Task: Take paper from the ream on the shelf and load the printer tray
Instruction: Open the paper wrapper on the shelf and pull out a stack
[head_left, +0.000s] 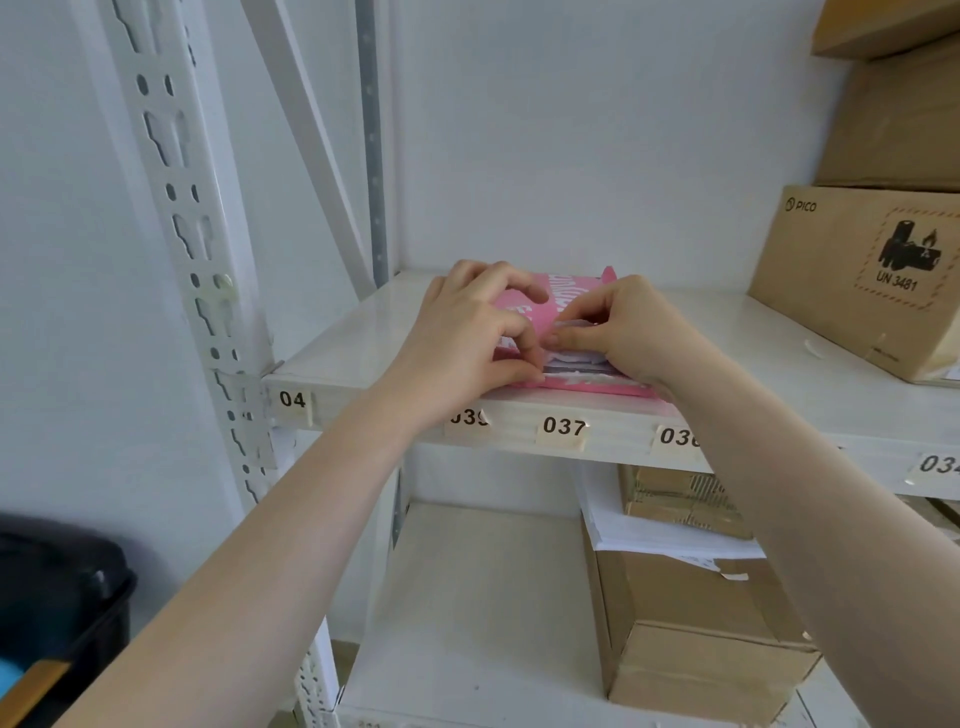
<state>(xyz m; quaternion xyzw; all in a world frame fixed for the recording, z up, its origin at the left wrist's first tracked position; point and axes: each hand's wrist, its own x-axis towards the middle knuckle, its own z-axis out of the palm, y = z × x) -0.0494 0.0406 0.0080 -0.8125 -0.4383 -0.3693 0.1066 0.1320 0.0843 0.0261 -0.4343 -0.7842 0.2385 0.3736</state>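
Observation:
A ream of paper in a pink wrapper (563, 299) lies flat near the front edge of the white shelf (363, 338). Its near end is torn open, and white sheets (576, 361) show in the gap. My left hand (467, 332) lies over the left part of the ream, thumb and fingers pinching the pink wrapper at the open end. My right hand (618, 327) rests on the right part, fingertips curled onto the edges of the top sheets. The printer tray is out of sight.
Brown cardboard boxes (857, 280) are stacked at the shelf's right end. On the lower shelf stands another box (696, 639) with loose white sheets (649, 530) on it. A perforated white upright (192, 249) stands at left, a black bin (57, 597) at lower left.

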